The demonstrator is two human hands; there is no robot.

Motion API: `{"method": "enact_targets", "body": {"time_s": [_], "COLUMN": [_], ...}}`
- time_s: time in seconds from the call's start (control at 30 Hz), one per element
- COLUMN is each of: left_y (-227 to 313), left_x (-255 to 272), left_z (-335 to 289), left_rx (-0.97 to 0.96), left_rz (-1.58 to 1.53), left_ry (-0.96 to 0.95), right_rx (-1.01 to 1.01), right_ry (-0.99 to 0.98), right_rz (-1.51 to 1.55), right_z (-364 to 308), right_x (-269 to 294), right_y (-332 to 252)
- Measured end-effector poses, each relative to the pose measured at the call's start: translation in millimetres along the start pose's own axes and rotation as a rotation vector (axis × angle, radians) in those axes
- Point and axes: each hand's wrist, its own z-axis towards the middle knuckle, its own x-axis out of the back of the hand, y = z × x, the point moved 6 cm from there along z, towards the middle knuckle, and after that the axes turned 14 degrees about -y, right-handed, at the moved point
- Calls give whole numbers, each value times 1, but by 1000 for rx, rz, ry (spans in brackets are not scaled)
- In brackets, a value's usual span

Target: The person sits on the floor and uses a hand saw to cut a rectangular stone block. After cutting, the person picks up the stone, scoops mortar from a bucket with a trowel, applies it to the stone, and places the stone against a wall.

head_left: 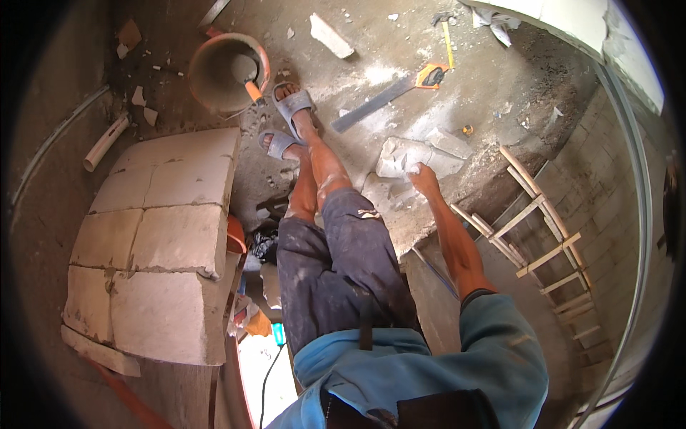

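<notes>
My right hand (424, 179) reaches down to the floor with its fingers curled closed at the edge of a pale, broken lightweight block (397, 155). A small whitish bit shows at the fingertips; what exactly the fingers grip is too small to make out. Beside that block lies another flat broken piece (449, 143). Beyond them rests a hand saw (379, 102) with an orange handle. A small orange and black tape measure (468, 130) sits to the right of the pieces. My left hand is out of view.
A bucket (203, 84) holding an orange-handled trowel (254, 93) stands ahead of my sandalled feet. Stacked pale blocks (175, 239) rise on the left. A wooden ladder (549, 261) is at the right. A yellow-handled hammer (448, 44) and block rubble (331, 36) lie farther off.
</notes>
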Motion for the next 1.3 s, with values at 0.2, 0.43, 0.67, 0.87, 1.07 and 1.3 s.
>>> {"method": "enact_targets", "body": {"time_s": [0.2,0.43,0.67,0.87,1.07,1.3], "left_y": [144,395,579,637,660,611], "left_x": [-78,-307,-339,-293,-303,-360], "left_z": [-28,-119,-244,-263,-303,-375], "left_rx": [295,894,1601,1783,1585,1492], "left_rz": [-199,-989,-1128,-1138,-1375,-1814], "left_ry": [204,-518,-1020,-1145,-1085,-340], "right_rx": [35,122,-36,-90,73,553], "right_ry": [256,327,416,225,342,177], "right_rz": [56,-40,-267,-368,-283,-261], "right_z": [9,155,372,397,292,50], "right_x": [139,296,419,443,451,409], "right_y": [-63,-86,-69,-96,-137,-207]}}
